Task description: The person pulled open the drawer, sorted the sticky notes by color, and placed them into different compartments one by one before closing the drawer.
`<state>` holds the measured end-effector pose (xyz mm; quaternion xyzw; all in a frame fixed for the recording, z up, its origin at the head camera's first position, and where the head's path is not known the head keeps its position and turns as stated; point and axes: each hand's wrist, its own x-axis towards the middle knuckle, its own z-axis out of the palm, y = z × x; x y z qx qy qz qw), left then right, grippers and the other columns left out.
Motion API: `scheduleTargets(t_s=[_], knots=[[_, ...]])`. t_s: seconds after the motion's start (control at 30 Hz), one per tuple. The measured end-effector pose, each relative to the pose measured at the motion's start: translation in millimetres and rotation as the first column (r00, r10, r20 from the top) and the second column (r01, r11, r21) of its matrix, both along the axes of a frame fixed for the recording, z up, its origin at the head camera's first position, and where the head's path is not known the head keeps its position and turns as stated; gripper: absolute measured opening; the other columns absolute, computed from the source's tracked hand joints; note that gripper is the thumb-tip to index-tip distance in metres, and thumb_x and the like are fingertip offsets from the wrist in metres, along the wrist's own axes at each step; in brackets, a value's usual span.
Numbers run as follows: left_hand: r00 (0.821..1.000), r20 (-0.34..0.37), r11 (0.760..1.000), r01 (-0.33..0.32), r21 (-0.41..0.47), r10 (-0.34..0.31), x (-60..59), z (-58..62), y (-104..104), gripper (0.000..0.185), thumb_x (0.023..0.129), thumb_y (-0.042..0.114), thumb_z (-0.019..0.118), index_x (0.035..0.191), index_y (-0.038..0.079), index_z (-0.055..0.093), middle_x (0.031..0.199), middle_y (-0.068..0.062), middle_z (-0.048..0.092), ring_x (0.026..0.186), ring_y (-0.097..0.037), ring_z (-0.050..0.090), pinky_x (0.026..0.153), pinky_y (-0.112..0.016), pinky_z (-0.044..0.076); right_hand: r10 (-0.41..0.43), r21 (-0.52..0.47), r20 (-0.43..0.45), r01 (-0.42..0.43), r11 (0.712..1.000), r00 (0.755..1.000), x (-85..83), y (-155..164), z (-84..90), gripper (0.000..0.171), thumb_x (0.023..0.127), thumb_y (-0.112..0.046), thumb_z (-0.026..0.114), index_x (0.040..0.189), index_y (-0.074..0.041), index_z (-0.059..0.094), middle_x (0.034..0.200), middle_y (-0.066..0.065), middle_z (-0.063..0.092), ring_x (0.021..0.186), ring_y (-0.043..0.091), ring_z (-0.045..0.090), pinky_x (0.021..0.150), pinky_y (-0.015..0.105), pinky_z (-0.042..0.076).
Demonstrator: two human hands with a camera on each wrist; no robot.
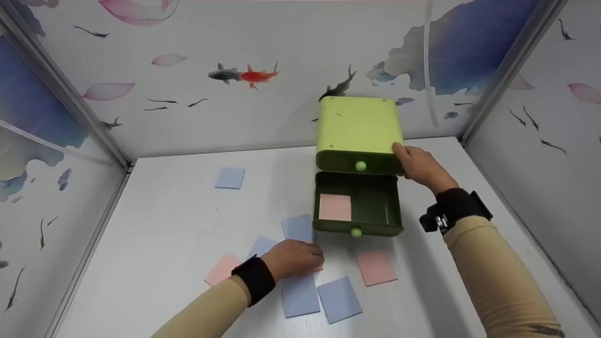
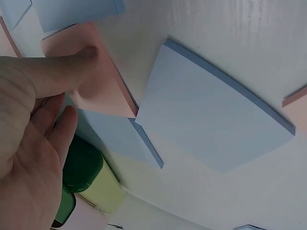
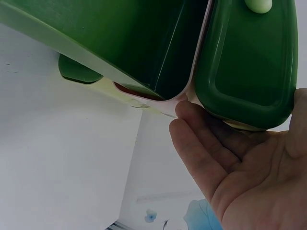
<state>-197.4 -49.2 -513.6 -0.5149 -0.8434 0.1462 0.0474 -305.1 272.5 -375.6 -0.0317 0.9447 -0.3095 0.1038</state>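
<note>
While the thumb of the left hand [image 1: 293, 258] lies along the face of a pink square [image 2: 109, 93], its fingers curl in at the edge, partly hidden; the hold is judged a pinch, so thin a piece offering little else to grasp. Whether that square rests on the blue pieces or is lifted off them cannot be determined.

The right hand [image 1: 425, 166] grips the front right corner of the yellow-green box [image 1: 359, 124], thumb above, fingers at the side and below; presumably this steadies the body. The lower drawer [image 1: 375, 230] stands pulled out beneath, which leaves its interior reachable, and holds one pink square [image 1: 335, 207] flat at its left side. The upper drawer, marked by its round knob [image 1: 360, 166], is closed.

Near the left hand, a blue square [image 1: 300, 300] lies just beside a second blue square [image 1: 340, 299]. A loose pink square [image 1: 377, 267] sits in front of the drawer, and a lone blue square [image 1: 230, 178] lies well apart toward the back of the worktop [image 1: 178, 211].
</note>
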Motion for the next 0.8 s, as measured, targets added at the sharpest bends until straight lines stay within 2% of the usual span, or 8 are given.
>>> scheduleTargets(t_s=[0.17,0.33,0.47,0.6,0.8], knots=[[0.997,0.055,0.998,-0.045,-0.049,0.048,-0.3,1.3,5.1,0.017,0.096,0.017,0.059,0.102,0.026,0.072,0.101,0.012,0.072,0.087,-0.003,0.065,0.079,-0.017,0.055,-0.005,-0.002,0.004,0.005,1.000,1.000,0.3,-0.4,0.3,0.070,0.101,-0.059,0.014,0.102,0.000,0.053,0.096,0.020,0.061,0.077,0.021,0.057,0.071,0.031,0.044],[1.000,0.019,0.997,-0.021,-0.072,0.022,0.8,2.5,6.6,0.015,0.094,0.017,0.061,0.098,0.026,0.073,0.095,0.009,0.068,0.080,-0.005,0.060,0.072,-0.018,0.054,-0.012,-0.003,0.001,0.012,1.000,1.000,0.6,0.2,-0.2,0.070,0.101,-0.059,0.014,0.099,-0.001,0.053,0.091,0.017,0.060,0.075,0.020,0.055,0.070,0.032,0.042],[1.000,-0.007,0.998,-0.018,-0.055,0.017,1.4,2.4,5.6,0.014,0.096,0.021,0.059,0.099,0.024,0.072,0.097,0.008,0.068,0.086,-0.007,0.062,0.084,-0.020,0.053,-0.013,-0.001,-0.003,0.013,1.000,1.000,0.3,0.7,-0.9,0.070,0.101,-0.059,0.014,0.099,-0.001,0.053,0.092,0.017,0.060,0.074,0.020,0.056,0.070,0.032,0.043],[0.999,0.013,0.999,-0.036,-0.039,0.037,0.9,3.1,4.5,0.017,0.099,0.025,0.054,0.101,0.023,0.071,0.100,0.007,0.069,0.094,-0.009,0.064,0.097,-0.024,0.050,-0.013,-0.006,0.005,0.013,1.000,1.000,0.2,0.7,-1.2,0.070,0.101,-0.059,0.013,0.102,-0.001,0.053,0.095,0.018,0.061,0.077,0.021,0.057,0.071,0.032,0.043],[0.998,0.050,0.998,-0.047,-0.049,0.049,0.4,5.7,4.5,0.016,0.099,0.023,0.055,0.101,0.022,0.071,0.097,0.008,0.071,0.093,-0.009,0.066,0.099,-0.023,0.049,-0.015,-0.008,0.007,0.015,1.000,1.000,1.4,-1.1,0.0,0.071,0.101,-0.059,0.013,0.103,0.000,0.054,0.096,0.018,0.061,0.081,0.023,0.058,0.073,0.032,0.044]])
